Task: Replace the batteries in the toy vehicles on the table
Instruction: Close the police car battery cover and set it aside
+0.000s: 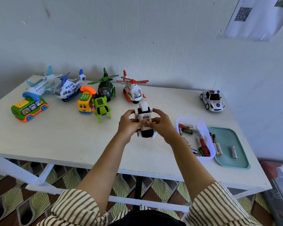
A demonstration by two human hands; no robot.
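Both hands (129, 123) (160, 124) around white toy (145, 118) — thumbs pressing underside

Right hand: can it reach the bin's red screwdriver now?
Likely yes, once freed: the right hand grips the white toy, but the screwdriver lies uncovered in the open bin beside that forearm.

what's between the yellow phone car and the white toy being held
In the head view, a green robot dog stands there, close beside the yellow phone car and apart from the white toy held by the left hand and right hand.
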